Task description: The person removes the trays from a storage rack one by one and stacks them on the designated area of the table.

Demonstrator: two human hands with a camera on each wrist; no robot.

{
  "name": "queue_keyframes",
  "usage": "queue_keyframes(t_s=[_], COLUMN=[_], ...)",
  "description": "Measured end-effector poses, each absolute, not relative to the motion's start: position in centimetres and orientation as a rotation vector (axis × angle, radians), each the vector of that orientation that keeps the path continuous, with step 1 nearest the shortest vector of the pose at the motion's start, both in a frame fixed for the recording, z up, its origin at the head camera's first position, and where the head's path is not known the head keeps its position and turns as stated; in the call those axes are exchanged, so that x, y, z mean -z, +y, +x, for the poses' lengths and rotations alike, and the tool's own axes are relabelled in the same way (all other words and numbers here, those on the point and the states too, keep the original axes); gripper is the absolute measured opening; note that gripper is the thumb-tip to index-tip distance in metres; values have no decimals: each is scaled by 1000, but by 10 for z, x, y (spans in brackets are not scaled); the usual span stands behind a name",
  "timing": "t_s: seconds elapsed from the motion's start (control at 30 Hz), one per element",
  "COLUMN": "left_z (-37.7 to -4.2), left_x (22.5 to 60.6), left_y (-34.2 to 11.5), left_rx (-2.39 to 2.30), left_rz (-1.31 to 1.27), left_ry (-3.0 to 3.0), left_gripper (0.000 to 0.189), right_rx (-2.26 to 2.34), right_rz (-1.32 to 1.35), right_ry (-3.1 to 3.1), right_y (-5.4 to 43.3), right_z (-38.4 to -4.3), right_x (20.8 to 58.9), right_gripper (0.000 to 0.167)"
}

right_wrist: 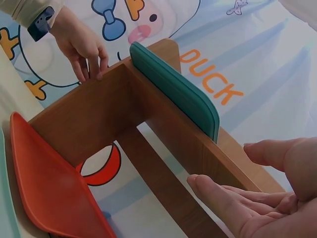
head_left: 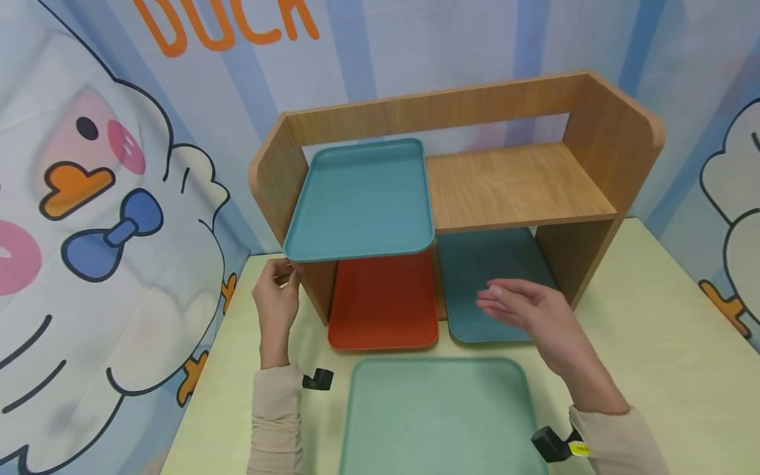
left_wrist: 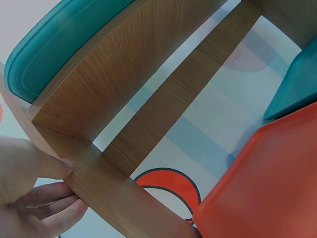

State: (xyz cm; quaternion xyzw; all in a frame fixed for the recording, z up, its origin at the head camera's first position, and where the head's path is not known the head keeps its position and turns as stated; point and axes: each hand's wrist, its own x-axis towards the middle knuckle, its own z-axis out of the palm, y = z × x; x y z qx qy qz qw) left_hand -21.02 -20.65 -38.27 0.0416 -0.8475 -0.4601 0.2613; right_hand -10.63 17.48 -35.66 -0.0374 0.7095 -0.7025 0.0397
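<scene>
My left hand [head_left: 278, 300] pinches the front edge of the left side panel [left_wrist: 99, 183] of a wooden desk shelf [head_left: 516, 188], thumb on the edge and fingers along the outside. Just above that hand, a blue tray [head_left: 362, 198] lies on the left of the upper board, its front jutting past the board's edge. My right hand [head_left: 534, 316] holds nothing, its fingers extended in front of the right lower compartment. Inside that compartment lies a dark teal tray [head_left: 483, 264]. A red-orange tray [head_left: 382, 303] sits in the left lower compartment, sticking out at the front.
A pale green tray [head_left: 439, 415] lies on the light yellow table [head_left: 671, 343] in front of the shelf, between my forearms. Behind the shelf hangs a striped cloth [head_left: 427, 53] printed with ducks. Both wrists carry small black cameras [head_left: 317, 379].
</scene>
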Motion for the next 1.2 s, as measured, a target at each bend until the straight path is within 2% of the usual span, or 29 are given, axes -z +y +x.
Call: queue_keyframes(t_s=[1.2], left_z=[-210], left_x=[383], left_y=[-206], left_rx=[1260], left_rz=[121], left_ry=[-2303], left_gripper=[20], right_rx=[2464], right_rz=[-123], right_ry=[1820], right_y=[114], right_z=[-126], right_x=[341], right_gripper=[52])
